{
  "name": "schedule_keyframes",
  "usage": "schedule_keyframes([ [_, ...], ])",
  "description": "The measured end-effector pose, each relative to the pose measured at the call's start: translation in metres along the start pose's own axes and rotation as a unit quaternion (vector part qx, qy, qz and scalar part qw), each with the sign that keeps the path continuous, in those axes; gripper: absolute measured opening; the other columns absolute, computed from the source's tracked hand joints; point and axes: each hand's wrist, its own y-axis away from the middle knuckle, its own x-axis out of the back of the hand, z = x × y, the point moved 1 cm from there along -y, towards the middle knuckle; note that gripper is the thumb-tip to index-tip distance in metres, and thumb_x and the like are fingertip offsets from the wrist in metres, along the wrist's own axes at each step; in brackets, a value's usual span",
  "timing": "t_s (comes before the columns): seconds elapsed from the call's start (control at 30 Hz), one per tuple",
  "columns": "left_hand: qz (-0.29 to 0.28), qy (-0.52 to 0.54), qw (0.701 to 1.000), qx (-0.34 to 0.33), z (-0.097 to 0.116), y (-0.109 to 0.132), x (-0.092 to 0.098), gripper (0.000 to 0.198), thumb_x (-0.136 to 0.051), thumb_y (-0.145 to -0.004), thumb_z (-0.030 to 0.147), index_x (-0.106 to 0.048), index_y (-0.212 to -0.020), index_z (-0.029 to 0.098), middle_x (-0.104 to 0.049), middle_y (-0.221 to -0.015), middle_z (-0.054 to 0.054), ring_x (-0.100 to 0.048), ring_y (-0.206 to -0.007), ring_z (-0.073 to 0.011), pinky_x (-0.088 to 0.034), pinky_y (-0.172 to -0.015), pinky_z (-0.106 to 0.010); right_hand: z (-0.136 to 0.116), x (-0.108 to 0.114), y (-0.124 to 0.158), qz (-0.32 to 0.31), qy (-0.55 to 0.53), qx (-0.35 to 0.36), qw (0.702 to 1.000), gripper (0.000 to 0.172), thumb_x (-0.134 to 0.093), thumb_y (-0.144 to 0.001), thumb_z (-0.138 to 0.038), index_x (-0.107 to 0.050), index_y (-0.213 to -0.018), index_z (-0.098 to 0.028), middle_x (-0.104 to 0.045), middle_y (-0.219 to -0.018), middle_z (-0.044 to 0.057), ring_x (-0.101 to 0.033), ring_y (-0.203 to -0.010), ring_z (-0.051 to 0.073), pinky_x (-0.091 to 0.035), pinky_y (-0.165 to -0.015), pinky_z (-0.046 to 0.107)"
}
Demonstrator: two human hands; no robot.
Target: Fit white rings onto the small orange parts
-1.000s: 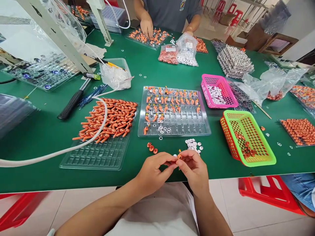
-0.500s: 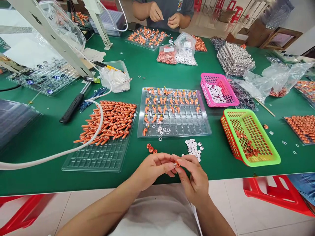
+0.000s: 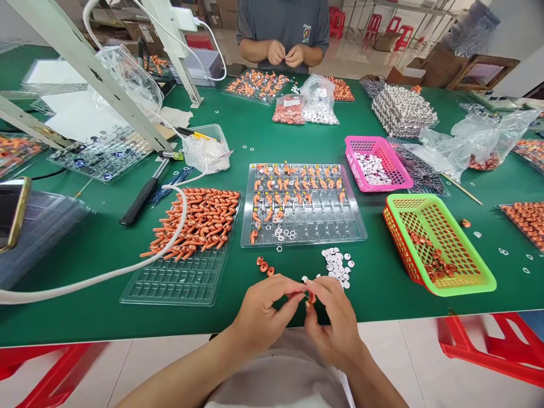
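My right hand (image 3: 335,314) is closed in a pinch around a small orange plastic part (image 3: 311,297), mostly covered by the fingers. Its fingertips meet those of my left hand (image 3: 267,311), which pinches at the part's left side; what sits between the left fingers is too small to name. Just beyond are a few round orange caps (image 3: 264,266) and a scatter of white discs (image 3: 338,265). Farther out, a clear compartment tray (image 3: 304,232) holds rows of curved orange pieces and loose white rings.
Left are a tray of orange stemmed parts (image 3: 199,218), a white cable (image 3: 106,275), a hammer (image 3: 140,201) and a phone (image 3: 12,212). Right are a green basket (image 3: 459,238) and a pink basket (image 3: 399,164). Across the table, a co-worker (image 3: 284,34) handles small parts.
The orange part has turned between my fingers, and both hands have shifted slightly. The camera view has moved a little. The co-worker's hands have come together.
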Motion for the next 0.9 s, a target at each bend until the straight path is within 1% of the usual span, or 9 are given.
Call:
schedule_keyframes([
  [0.13, -0.008, -0.015, 0.997, -0.07, 0.006, 0.002, -0.002, 0.023, -0.06, -0.089, 0.006, -0.071, -0.103, 0.021, -0.078, -0.088, -0.006, -0.07, -0.079, -0.0165, -0.057, -0.074, -0.027, -0.001, 0.0, 0.002, -0.029, -0.118, -0.088, 0.989, 0.048, -0.056, -0.089, -0.018, -0.049, -0.135, -0.027, -0.063, -0.114, 0.01, -0.063, -0.101, 0.025, -0.057, -0.084, 0.04],
  [0.2, -0.011, -0.014, 0.996, -0.093, 0.008, 0.002, -0.004, 0.026, -0.058, -0.089, 0.006, -0.07, -0.105, 0.021, -0.077, -0.09, -0.007, -0.07, -0.079, -0.0168, -0.057, -0.073, -0.027, 0.0, 0.0, 0.002, -0.03, -0.146, -0.107, 0.983, 0.044, -0.06, -0.089, -0.024, -0.052, -0.132, -0.027, -0.064, -0.113, 0.009, -0.063, -0.1, 0.025, -0.056, -0.083, 0.039],
  [0.3, 0.001, -0.015, 0.994, -0.11, 0.009, 0.002, -0.005, 0.026, -0.058, -0.088, 0.005, -0.069, -0.106, 0.022, -0.077, -0.089, -0.006, -0.069, -0.078, -0.0169, -0.057, -0.073, -0.028, 0.001, 0.001, 0.0, -0.013, -0.153, -0.118, 0.981, 0.031, -0.059, -0.092, -0.022, -0.059, -0.123, -0.028, -0.065, -0.102, 0.007, -0.063, -0.089, 0.021, -0.056, -0.076, 0.034],
  [0.4, 0.022, -0.028, 0.995, -0.09, 0.009, 0.001, -0.006, 0.022, -0.059, -0.088, 0.007, -0.069, -0.101, 0.022, -0.077, -0.085, -0.005, -0.07, -0.075, -0.0164, -0.057, -0.072, -0.028, 0.002, 0.001, -0.003, -0.001, -0.158, -0.137, 0.978, 0.023, -0.056, -0.094, -0.017, -0.062, -0.113, -0.027, -0.065, -0.093, 0.005, -0.062, -0.081, 0.018, -0.054, -0.07, 0.031],
  [0.57, 0.046, -0.043, 0.996, -0.057, 0.008, 0.002, -0.009, 0.017, -0.062, -0.087, 0.008, -0.07, -0.095, 0.02, -0.076, -0.079, -0.004, -0.07, -0.071, -0.0158, -0.056, -0.068, -0.026, -0.003, -0.001, -0.005, 0.017, -0.166, -0.157, 0.973, 0.019, -0.057, -0.089, -0.011, -0.059, -0.099, -0.026, -0.062, -0.089, 0.002, -0.059, -0.076, 0.017, -0.053, -0.067, 0.03],
  [0.73, 0.049, -0.057, 0.996, -0.043, 0.007, 0.003, -0.01, 0.016, -0.063, -0.087, 0.008, -0.071, -0.096, 0.02, -0.076, -0.082, -0.004, -0.07, -0.072, -0.0155, -0.056, -0.068, -0.025, -0.009, -0.005, -0.006, 0.052, -0.086, -0.141, 0.985, 0.014, -0.056, -0.089, -0.011, -0.057, -0.088, -0.025, -0.057, -0.082, 0.001, -0.055, -0.07, 0.016, -0.047, -0.06, 0.029],
  [0.83, 0.047, -0.057, 0.997, -0.019, 0.006, 0.004, -0.009, 0.017, -0.062, -0.087, 0.009, -0.071, -0.097, 0.02, -0.077, -0.085, -0.004, -0.071, -0.075, -0.016, -0.056, -0.069, -0.025, -0.01, -0.005, -0.007, 0.042, -0.063, -0.144, 0.987, 0.013, -0.055, -0.091, -0.013, -0.057, -0.088, -0.025, -0.057, -0.082, 0.002, -0.053, -0.068, 0.016, -0.042, -0.056, 0.028],
  [0.9, 0.038, -0.038, 0.999, 0.011, 0.004, 0.005, -0.007, 0.017, -0.061, -0.088, 0.011, -0.072, -0.098, 0.02, -0.078, -0.086, -0.004, -0.072, -0.076, -0.0165, -0.057, -0.071, -0.025, -0.009, -0.004, -0.008, 0.03, -0.082, -0.161, 0.983, 0.012, -0.054, -0.092, -0.015, -0.056, -0.086, -0.024, -0.056, -0.08, 0.002, -0.052, -0.068, 0.016, -0.041, -0.056, 0.028],
])
